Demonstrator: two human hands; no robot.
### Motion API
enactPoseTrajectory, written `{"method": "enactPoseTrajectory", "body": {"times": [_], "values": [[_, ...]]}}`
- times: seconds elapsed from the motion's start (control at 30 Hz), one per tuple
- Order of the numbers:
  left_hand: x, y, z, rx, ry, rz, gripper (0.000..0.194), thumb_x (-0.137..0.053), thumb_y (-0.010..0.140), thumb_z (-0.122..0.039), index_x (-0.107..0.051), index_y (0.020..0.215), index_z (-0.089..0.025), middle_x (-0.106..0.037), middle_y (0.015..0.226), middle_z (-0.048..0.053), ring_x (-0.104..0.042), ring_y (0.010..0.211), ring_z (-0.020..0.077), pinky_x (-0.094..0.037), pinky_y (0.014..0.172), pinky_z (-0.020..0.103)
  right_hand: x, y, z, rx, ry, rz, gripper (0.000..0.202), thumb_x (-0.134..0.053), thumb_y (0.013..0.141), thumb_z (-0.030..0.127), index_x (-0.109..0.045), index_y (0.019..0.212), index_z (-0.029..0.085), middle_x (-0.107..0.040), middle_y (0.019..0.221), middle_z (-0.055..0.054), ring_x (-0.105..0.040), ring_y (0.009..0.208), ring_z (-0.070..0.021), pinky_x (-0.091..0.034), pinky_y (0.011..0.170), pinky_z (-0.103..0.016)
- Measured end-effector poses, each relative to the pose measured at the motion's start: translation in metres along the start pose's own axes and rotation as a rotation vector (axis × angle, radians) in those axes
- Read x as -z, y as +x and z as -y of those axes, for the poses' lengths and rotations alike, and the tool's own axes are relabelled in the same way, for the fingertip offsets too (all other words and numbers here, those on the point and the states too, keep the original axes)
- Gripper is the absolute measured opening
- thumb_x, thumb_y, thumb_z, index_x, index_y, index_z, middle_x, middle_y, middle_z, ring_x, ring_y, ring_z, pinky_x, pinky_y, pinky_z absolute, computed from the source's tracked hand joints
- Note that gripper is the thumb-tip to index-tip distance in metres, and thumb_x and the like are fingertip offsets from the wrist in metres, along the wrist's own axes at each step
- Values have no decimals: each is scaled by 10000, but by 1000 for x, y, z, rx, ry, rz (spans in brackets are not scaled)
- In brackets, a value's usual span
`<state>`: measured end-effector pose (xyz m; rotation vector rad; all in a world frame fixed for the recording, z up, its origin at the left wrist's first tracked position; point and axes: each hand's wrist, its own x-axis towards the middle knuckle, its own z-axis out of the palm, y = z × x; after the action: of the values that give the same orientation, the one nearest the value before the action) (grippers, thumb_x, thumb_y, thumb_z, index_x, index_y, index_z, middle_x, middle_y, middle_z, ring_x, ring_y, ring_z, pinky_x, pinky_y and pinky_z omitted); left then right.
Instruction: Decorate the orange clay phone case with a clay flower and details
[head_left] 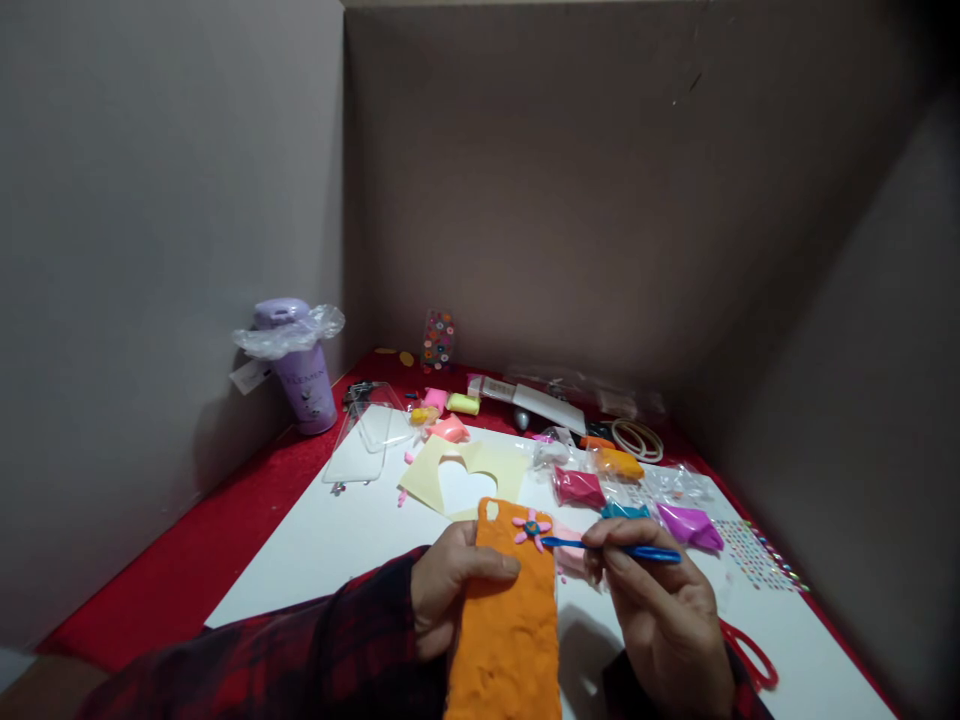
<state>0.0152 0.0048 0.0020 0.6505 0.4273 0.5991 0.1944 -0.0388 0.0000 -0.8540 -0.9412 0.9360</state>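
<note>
My left hand (450,580) is closed on the left edge of a phone case (510,630) covered in lumpy orange clay, its thumb lying across the front. Near the case's top, beside the camera cutout, sits a pink clay flower (523,536) with a dark teal centre and an orange mark on it. Pinched in my right hand (660,600) is a blue modelling tool (652,553), pen-like and pointing left. Its thin tip meets or nearly meets the flower's lower right petal; I cannot tell if it presses in.
White board (300,570) lies on red cloth. Around it are yellow paper with a heart cutout (420,480), clear phone cases (356,455), clay packets (577,487), a gem sticker sheet (757,555) and red-handled scissors (754,655). A purple tumbler (306,385) stands at left.
</note>
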Motion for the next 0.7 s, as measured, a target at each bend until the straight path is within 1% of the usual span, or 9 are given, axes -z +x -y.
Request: {"method": "enactPoseTrajectory", "body": {"times": [0.13, 0.23, 0.4, 0.57, 0.7], "values": [[0, 1, 0, -3, -1, 7, 296, -552, 661, -91, -621, 949, -79, -616, 822, 104, -588, 713, 178, -444, 762, 354, 0, 0, 1, -4, 34, 3, 56, -630, 721, 185, -615, 775, 191, -599, 770, -34, -539, 584, -124, -477, 582, -303], [1, 1, 0, -2, 4, -2, 282, -555, 663, -88, -618, 937, -75, -610, 820, 101, -586, 711, 172, -444, 762, 349, -1, 0, 1, 1, 32, 23, 51, -631, 719, 186, -613, 767, 189, -598, 763, -35, -541, 585, -126, -479, 576, -302], [1, 0, 0, -1, -4, 40, 281, -538, 679, -89, -607, 950, -69, -596, 806, 94, -577, 694, 161, -443, 753, 353, 1, 0, 0, -15, 23, 24, 58, -630, 722, 180, -619, 778, 185, -597, 784, -36, -543, 593, -121, -487, 603, -306], [2, 1, 0, 3, -4, 10, 270, -547, 669, -93, -609, 931, -65, -601, 811, 102, -581, 697, 169, -439, 772, 376, 3, 1, 1, -77, 81, -14, 71, -650, 701, 182, -610, 760, 187, -599, 775, -29, -550, 597, -110, -470, 571, -250], [1, 1, 1, 6, -6, 5, 274, -543, 664, -88, -609, 929, -71, -598, 797, 97, -582, 695, 175, -441, 763, 378, 3, 2, 1, -83, 102, 3, 83, -651, 699, 189, -606, 767, 192, -601, 769, -27, -554, 607, -110, -460, 558, -229]]}}
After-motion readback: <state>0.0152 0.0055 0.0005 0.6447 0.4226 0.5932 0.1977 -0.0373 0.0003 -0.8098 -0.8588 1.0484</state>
